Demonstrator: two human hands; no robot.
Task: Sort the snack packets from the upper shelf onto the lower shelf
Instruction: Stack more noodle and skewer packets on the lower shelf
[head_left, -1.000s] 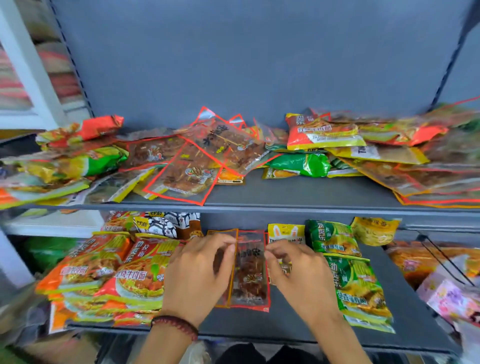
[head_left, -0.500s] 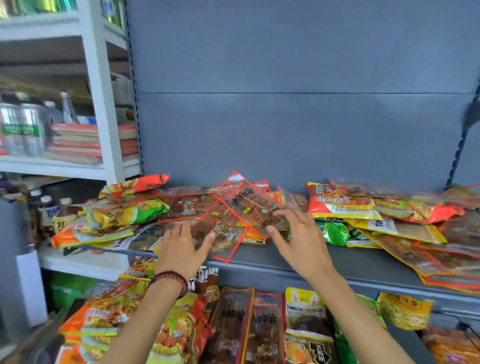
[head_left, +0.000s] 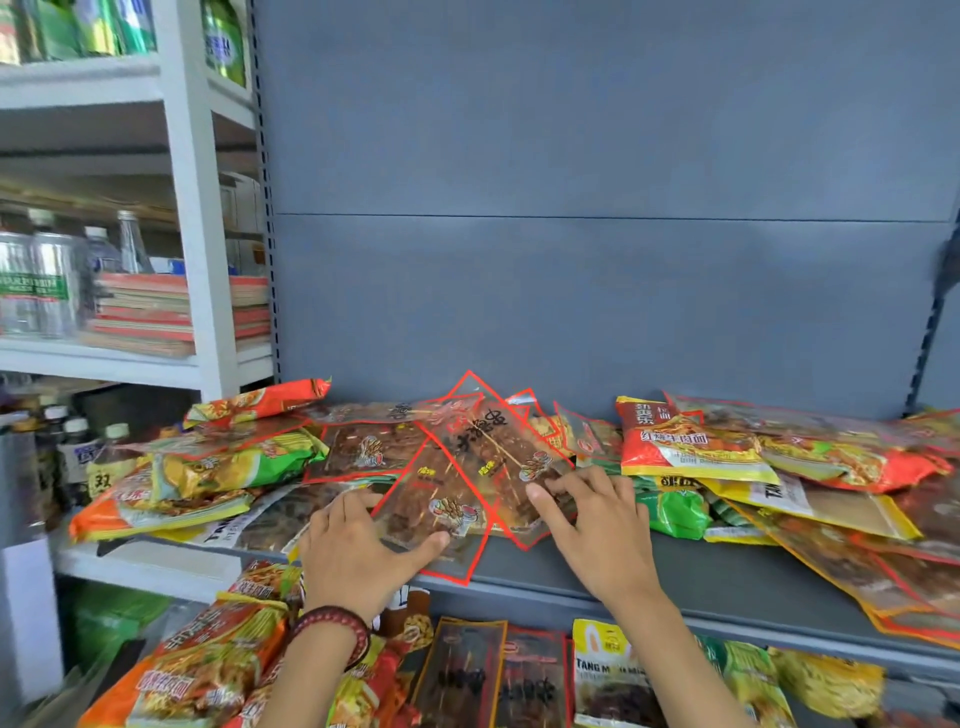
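Snack packets lie heaped on the grey upper shelf (head_left: 675, 566). My left hand (head_left: 358, 551), with a beaded bracelet at the wrist, rests on a clear red-edged skewer packet (head_left: 441, 493) at the shelf's front; its thumb lies on the packet's lower part and its fingers at the left edge. My right hand (head_left: 597, 530) has spread fingertips touching a second red-edged packet (head_left: 514, 452) beside the first. Neither packet is lifted. Below, the lower shelf holds rows of orange noodle packets (head_left: 202, 670), dark skewer packets (head_left: 467, 675) and a yellow packet (head_left: 608, 670).
On the upper shelf, orange noodle packets (head_left: 685, 441) and a green packet (head_left: 675, 512) lie to the right, and more noodle packets (head_left: 228, 467) to the left. A white rack (head_left: 197, 260) at the left holds water bottles (head_left: 31, 280) and a stack of books (head_left: 156, 312).
Both hands rose from the skewer packets on the lower shelf to the upper shelf and now touch the red-edged packets. The view tilted upward.
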